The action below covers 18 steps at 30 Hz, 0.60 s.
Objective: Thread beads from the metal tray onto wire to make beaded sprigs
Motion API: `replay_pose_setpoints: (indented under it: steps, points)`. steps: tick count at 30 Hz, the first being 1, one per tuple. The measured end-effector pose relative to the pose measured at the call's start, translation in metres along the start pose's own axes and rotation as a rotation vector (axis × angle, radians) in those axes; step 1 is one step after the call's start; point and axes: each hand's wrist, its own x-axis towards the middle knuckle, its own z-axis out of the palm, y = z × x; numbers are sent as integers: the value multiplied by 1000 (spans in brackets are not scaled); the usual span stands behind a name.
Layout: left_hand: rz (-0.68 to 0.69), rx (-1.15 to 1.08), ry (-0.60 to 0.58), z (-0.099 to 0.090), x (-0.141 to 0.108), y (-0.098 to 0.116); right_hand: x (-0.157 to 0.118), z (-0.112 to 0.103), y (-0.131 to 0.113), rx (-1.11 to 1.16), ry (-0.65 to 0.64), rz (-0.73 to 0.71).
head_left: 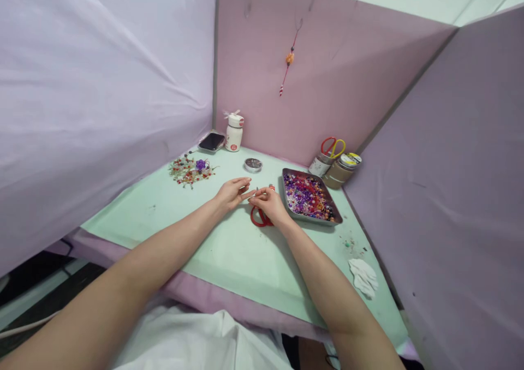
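Note:
My left hand (234,193) and my right hand (268,202) meet above the middle of the table, fingertips nearly touching. The right thumb and fingers are closed in a pinch on something too small to make out. On the left, the thumb side is pinched at the same spot, while the other fingers stretch forward. A pair of scissors with red handles (258,217) lies under and beside my right hand, its blades partly hidden. Right of that hand stands a metal tray (311,220) filled with purple, red, orange and clear beads (307,195).
Beaded strands (190,172) lie at the left, near a phone (212,141) and a white bottle (234,134). A small round tin (252,165) sits behind my hands. Two jars (341,172), scissors and a white cloth (363,277) are at right. A beaded string (290,59) hangs ahead.

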Motion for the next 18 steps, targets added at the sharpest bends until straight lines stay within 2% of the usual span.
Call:
replay_pose_setpoints:
  steps: [3,6,10,13,18]
  points:
    - [5,24,0,0,-1,0,-2,-2,-4,-89,-1,-40]
    - [-10,102,-19,2,-4,1,-1,-6,-8,-163,57,-92]
    - [-11,248,-156,4,-8,-2,4,-14,-10,-186,136,-183]
    - [-16,339,-237,4,-10,-8,7,-18,-12,-145,142,-187]
    - [-19,412,-239,4,-9,-13,4,-18,-18,-141,124,-185]
